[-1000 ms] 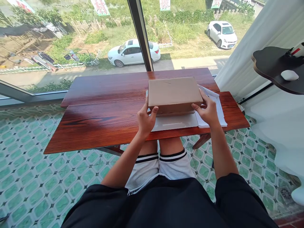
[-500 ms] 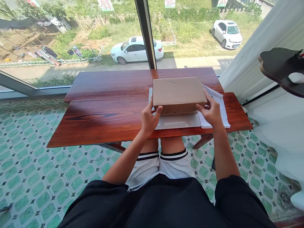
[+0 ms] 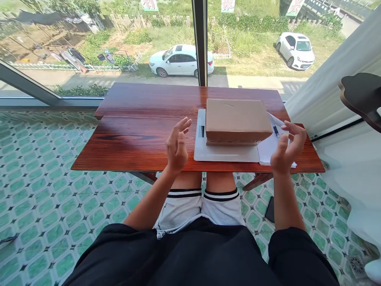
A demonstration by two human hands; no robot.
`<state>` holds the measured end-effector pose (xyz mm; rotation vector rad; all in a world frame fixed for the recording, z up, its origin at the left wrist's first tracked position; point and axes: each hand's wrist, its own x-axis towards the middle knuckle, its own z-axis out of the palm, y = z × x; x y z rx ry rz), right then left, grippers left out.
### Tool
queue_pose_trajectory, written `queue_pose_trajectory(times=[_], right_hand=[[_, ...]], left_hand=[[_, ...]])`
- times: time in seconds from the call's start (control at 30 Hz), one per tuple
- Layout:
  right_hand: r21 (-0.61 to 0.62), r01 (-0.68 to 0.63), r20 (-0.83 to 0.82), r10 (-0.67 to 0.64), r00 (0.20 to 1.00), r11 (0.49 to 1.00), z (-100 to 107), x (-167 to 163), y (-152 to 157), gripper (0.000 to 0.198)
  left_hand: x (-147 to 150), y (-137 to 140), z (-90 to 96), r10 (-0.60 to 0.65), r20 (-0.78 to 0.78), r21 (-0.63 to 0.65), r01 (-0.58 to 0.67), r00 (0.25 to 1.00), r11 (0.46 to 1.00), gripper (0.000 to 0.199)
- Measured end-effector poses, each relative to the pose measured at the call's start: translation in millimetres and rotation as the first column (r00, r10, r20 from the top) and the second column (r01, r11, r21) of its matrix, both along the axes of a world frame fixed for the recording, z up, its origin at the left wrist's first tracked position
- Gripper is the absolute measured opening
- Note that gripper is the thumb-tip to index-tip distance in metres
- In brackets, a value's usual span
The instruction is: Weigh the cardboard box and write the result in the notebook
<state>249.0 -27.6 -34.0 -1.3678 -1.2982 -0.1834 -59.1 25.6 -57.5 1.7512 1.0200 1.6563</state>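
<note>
A closed brown cardboard box rests on a flat silver-grey panel, perhaps a laptop, at the right half of the wooden table. My left hand is raised left of the box, apart from it, fingers stretched out and holding nothing. On the other side my right hand hovers over the papers, its fingers spread and bent, also with nothing in it. White papers lie partly under the box's right end, and a dark pen lies on them.
The reddish-brown table stands against a large window. A white curtain and a dark wavy-edged shelf are at the right. A black flat object lies on the green tiled floor below the table.
Both hands have let go of the box and moved apart, left and right of it. The box stays on the panel. The whole view has shifted slightly.
</note>
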Motion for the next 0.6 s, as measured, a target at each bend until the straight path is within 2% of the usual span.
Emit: queue_pose_trajectory(times=[0.1, 0.17, 0.27, 0.33, 0.47, 0.6], right_hand=[[0.051, -0.079, 0.115, 0.073, 0.991, 0.996, 6, -23, -9, 0.037], [0.031, -0.261, 0.198, 0.250, 0.948, 0.965, 7, -42, -13, 0.031], [-0.007, -0.538, 0.300, 0.515, 0.803, 0.843, 4, -73, -16, 0.023], [-0.088, -0.648, 0.349, 0.633, 0.691, 0.756, 1, -95, -15, 0.020], [-0.228, -0.757, 0.414, 0.765, 0.493, 0.612, -9, -136, -11, 0.011], [-0.377, -0.784, 0.448, 0.838, 0.311, 0.493, -22, -170, -6, 0.021]], left_hand=[[-7, -8, 14.8, 0.026, -0.005, 0.070, -0.025, 1.000, 0.997, 0.042], [-11, -13, 25.1, 0.047, -0.034, 0.109, -0.043, 0.998, 0.993, 0.040], [-18, -20, 40.9, 0.059, -0.108, 0.184, -0.038, 0.992, 0.982, 0.035], [-22, -24, 51.3, 0.026, -0.164, 0.254, 0.017, 0.986, 0.967, 0.033], [-25, -30, 70.7, -0.116, -0.255, 0.305, 0.193, 0.960, 0.932, 0.028], [-21, -34, 85.3, -0.376, -0.311, 0.210, 0.449, 0.873, 0.869, 0.027]])
